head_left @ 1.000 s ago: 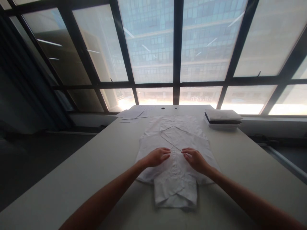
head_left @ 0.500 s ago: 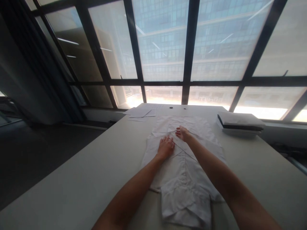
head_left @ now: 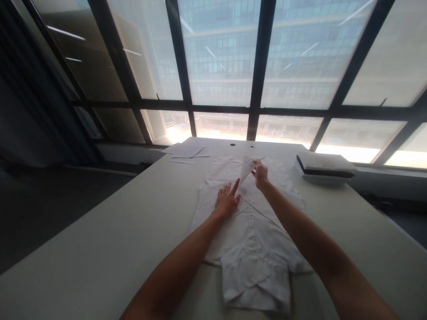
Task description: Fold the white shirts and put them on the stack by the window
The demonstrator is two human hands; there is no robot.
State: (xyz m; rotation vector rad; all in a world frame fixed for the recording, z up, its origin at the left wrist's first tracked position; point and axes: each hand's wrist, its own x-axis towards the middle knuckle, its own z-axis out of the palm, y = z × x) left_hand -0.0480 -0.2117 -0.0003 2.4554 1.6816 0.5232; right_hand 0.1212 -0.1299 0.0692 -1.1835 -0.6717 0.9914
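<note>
A white shirt (head_left: 253, 240) lies spread on a long pale table (head_left: 100, 249), its sleeves folded across its body. My left hand (head_left: 227, 199) rests flat on the cloth near the shirt's middle, fingers stretched out. Farther up, my right hand (head_left: 260, 172) pinches the end of a folded sleeve (head_left: 246, 169) and holds it lifted off the shirt. Both forearms reach out from the bottom of the view.
A stack of folded dark and white garments (head_left: 324, 166) sits at the table's far right. Loose sheets of paper (head_left: 187, 152) lie at the far left corner. Two dark holes (head_left: 242, 145) mark the far edge. Tall windows stand behind the table.
Both hands slid up the shirt from its middle toward the far end. My right hand has taken hold of the sleeve's end and raised it; my left hand stays flat on the cloth.
</note>
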